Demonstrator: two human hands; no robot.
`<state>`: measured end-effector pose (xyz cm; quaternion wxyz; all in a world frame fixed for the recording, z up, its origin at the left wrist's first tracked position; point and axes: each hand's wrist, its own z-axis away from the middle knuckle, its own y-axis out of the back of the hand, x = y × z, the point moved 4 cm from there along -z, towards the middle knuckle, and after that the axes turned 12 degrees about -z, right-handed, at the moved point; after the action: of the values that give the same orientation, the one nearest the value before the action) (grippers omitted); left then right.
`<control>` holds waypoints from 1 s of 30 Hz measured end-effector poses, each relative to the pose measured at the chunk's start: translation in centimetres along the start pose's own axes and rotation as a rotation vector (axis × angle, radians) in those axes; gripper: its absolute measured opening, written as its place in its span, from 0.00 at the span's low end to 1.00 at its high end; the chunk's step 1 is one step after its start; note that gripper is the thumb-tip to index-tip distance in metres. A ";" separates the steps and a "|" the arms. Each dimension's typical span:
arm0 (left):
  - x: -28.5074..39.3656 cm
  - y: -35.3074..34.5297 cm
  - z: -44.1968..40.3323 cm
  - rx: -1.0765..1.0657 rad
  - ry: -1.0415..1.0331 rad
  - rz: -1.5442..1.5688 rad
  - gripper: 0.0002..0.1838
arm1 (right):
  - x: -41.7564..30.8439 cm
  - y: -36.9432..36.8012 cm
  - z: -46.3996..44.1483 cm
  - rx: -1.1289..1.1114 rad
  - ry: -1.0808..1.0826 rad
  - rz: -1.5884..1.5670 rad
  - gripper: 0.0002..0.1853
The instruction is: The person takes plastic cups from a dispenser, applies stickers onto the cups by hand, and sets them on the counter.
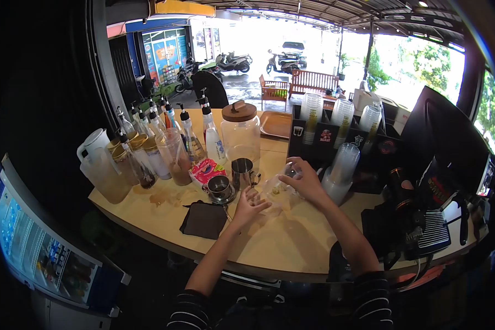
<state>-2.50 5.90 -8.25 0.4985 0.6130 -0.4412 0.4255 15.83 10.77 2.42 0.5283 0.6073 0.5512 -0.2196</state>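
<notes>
Near the middle of the wooden counter [247, 250], a clear plastic cup [275, 192] is between my two hands. My left hand [251, 204] has its fingers curled against the cup's left side. At its upper right, my right hand [305, 181] grips a clear domed lid [293, 169] by the edge with its fingers. Something small and yellowish shows in or through the cup. Just behind my left hand stands a metal pitcher [242, 173], and a small metal cup [219, 188] sits to its left.
Pump bottles [195, 147], a white-lidded jug [105, 170] and a large glass jar [241, 135] line the back left. A dark cloth [203, 219] lies in front. Stacked cups [344, 165] and a black organizer [319, 144] stand right, beside dark equipment [404, 220].
</notes>
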 end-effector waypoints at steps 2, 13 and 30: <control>0.8 -0.1 0.1 -0.020 0.107 0.263 0.45 | 0.3 1.1 0.7 0.052 0.040 0.001 0.34; 4.6 -2.1 -0.5 -0.166 0.100 0.938 0.17 | -0.6 3.4 2.6 0.118 0.017 -0.351 0.35; 6.6 -3.7 -0.2 -0.165 0.032 1.015 0.18 | -1.1 4.2 3.0 0.185 0.001 -0.393 0.35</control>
<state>2.66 5.70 -2.70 0.2826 0.2736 -0.7075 0.5871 20.25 8.35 4.01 0.4169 0.5341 0.6369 -0.3678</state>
